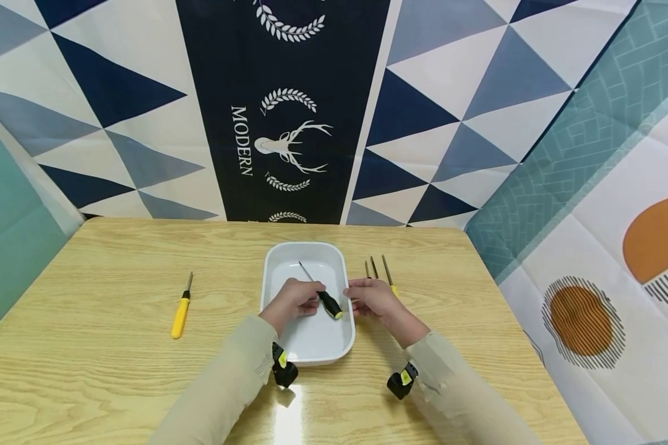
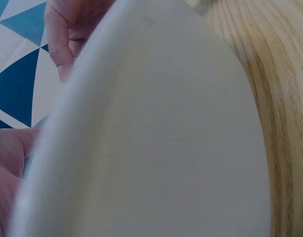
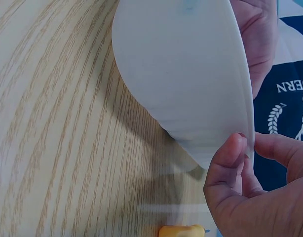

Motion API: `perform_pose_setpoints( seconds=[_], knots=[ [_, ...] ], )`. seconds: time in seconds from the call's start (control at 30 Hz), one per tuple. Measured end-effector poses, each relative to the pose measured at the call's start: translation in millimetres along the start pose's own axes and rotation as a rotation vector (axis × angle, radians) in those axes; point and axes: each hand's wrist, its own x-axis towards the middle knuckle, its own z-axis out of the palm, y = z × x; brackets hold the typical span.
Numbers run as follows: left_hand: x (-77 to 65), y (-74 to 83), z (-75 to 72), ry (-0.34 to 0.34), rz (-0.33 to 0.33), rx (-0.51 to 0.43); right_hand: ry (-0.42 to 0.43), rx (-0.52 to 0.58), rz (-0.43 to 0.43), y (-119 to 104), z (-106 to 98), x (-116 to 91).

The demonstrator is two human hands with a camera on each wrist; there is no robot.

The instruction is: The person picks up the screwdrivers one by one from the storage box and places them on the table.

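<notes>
A white tray (image 1: 312, 349) sits on the table, with a screwdriver (image 1: 331, 305) lying slantwise over its inside. The screwdriver has a black handle with a yellow end and a thin shaft. My left hand (image 1: 296, 298), inside the tray, pinches it near where shaft meets handle; the exact finger contact is partly hidden. In the left wrist view the tray's wall covers much of the left hand (image 2: 7, 177). At the tray's right side my right hand (image 1: 374, 298) grips the rim between thumb and fingers, seen closely in the right wrist view (image 3: 260, 177).
A yellow-handled screwdriver (image 1: 181, 314) lies on the wooden table (image 1: 117, 371) left of the tray. Behind the right hand are 3 more screwdrivers, one with a yellow handle (image 1: 394, 290); their handles are mostly hidden. A patterned cloth (image 1: 289, 123) hangs behind the table.
</notes>
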Motion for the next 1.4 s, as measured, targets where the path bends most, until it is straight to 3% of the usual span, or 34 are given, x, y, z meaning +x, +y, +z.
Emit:
perform_pose_setpoints(
  seconds=[0.3, 0.6, 1.03, 1.4],
  knots=[
    [5.2, -1.9, 4.7, 0.05, 0.037, 0.038, -0.006, 0.011, -0.005, -0.8, 1.9, -0.6],
    [11.0, -2.1, 11.5, 0.129, 0.061, 0.133, -0.003, 0.021, -0.007, 2.4, 0.8, 2.6],
    [4.2, -0.2, 20.8, 0.251, 0.219, 0.442, -0.013, 0.019, 0.004, 2.5, 1.2, 2.9],
    [6.3, 1.2, 15.7, 0.218, 0.146, 0.287, -0.019, 0.037, -0.006, 2.1, 1.8, 1.1]
  ],
)
